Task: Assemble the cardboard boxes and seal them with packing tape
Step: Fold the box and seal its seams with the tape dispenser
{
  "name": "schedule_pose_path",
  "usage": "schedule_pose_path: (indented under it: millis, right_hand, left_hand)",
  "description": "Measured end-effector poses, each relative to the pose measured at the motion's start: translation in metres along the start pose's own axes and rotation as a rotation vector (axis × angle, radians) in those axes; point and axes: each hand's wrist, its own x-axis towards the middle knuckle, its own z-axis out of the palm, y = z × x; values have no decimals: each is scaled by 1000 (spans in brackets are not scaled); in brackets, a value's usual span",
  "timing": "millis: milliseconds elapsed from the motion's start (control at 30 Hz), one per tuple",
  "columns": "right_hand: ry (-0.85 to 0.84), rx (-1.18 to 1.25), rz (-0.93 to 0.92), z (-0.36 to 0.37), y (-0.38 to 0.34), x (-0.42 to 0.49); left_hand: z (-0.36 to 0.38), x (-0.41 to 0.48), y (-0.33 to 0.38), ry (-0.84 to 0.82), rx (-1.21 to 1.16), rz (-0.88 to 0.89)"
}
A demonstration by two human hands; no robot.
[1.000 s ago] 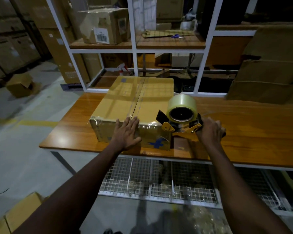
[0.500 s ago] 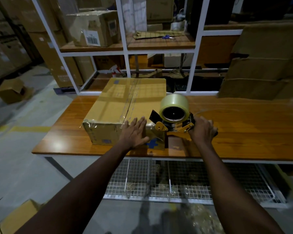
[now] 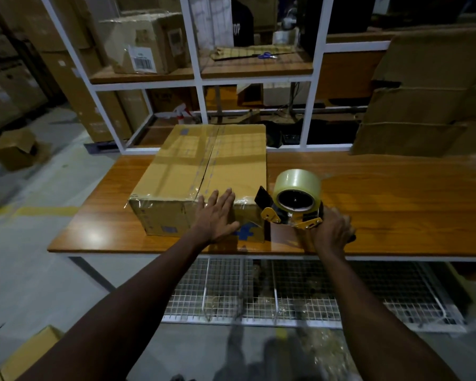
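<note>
Cardboard box (image 3: 204, 171) taped glossy; left hand (image 3: 217, 215) flat on it.

One taped cardboard box (image 3: 204, 166) counted on one table (image 3: 396, 204). One tape dispenser (image 3: 270, 215), one tape roll (image 3: 297, 184). Two hands: left hand (image 3: 217, 215), right hand (image 3: 331, 232). One scissors (image 3: 265, 55) noted.

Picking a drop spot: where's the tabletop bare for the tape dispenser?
Widest bare table runs right of the tape dispenser, in front of the flattened cardboard stack. A narrower strip lies left of the box. Crowded at the near-centre edge: left hand, box, dispenser, right hand.
</note>
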Motion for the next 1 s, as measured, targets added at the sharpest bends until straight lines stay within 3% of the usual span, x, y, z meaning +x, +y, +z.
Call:
schedule_pose_path:
  millis: [400, 600, 733, 1000]
  right_hand:
    - [-117, 47, 291, 11, -16, -30]
    - [-28, -56, 293, 0, 12, -33]
    - [60, -1, 385, -9, 10, -29]
    - [191, 58, 199, -22, -70, 9]
  left_hand:
    - [10, 5, 4, 5, -11, -3]
    - [11, 2, -2, 33, -17, 17]
    - [13, 4, -4, 29, -24, 19]
    - [3, -11, -49, 168, -133, -64]
